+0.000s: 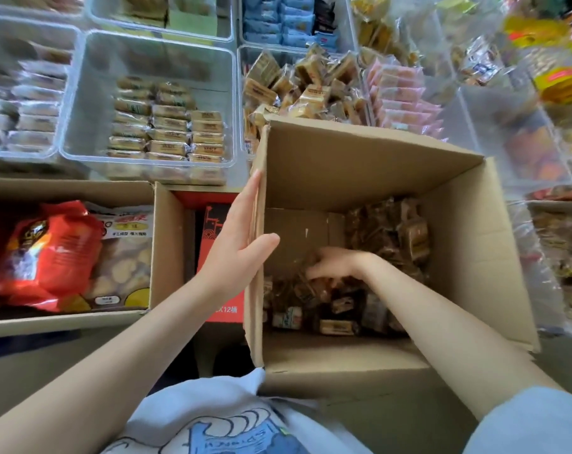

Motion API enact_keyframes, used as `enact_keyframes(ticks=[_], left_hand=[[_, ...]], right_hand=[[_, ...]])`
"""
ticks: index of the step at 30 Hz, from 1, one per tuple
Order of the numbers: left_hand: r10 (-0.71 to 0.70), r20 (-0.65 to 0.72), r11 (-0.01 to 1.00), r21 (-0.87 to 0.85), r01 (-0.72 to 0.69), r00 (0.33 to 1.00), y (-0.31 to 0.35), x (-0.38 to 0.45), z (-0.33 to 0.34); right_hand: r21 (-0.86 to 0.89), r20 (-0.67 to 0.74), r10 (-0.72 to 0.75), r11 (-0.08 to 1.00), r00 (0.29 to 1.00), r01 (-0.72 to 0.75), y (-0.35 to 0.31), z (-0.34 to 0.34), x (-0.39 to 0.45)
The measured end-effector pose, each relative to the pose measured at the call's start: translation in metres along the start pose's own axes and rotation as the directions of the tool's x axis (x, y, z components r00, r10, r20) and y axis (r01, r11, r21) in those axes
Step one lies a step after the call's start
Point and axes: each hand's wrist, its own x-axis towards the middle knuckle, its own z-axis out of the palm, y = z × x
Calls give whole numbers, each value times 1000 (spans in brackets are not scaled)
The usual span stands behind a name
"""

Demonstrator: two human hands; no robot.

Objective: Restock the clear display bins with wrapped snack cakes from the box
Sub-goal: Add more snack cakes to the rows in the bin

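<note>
Brown corrugated cardboard forms the open box (360,178), whose floor holds a loose heap of clear-wrapped brown snack cakes (389,237). The left hand (238,237) lies flat with straight fingers against the box's left wall, thumb hooked inside. The right hand (335,263) reaches down among the cakes, fingers curled into them; whether it grips one I cannot tell. Beyond stands a clear plastic display bin (81,93) holding rows of wrapped cakes.

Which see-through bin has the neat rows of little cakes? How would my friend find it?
Start at the big open cardboard box that the hands are in. Look up and left to the clear bin beside it. Its wrapped snack cakes lie in tidy rows; the neighbouring bin's are heaped.
</note>
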Motion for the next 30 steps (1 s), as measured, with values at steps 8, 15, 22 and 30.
enact_keyframes(ticks=[8, 15, 22, 30], left_hand=[[-27, 13, 997, 77, 26, 1000, -8, -4, -18], [76, -247, 905, 423, 37, 966, -31, 23, -142], [139, -442, 645, 720, 258, 886, -96, 34, -332], [11, -446, 449, 802, 394, 895, -146, 39, -467]], right_hand=[[869, -88, -530, 374, 843, 325, -63, -52, -85], [711, -200, -628, 435, 752, 553, -188, -48, -87], [644, -131, -410, 657, 903, 391, -339, 2, -17], [493, -161, -355, 779, 921, 387, -466, 40, 71]])
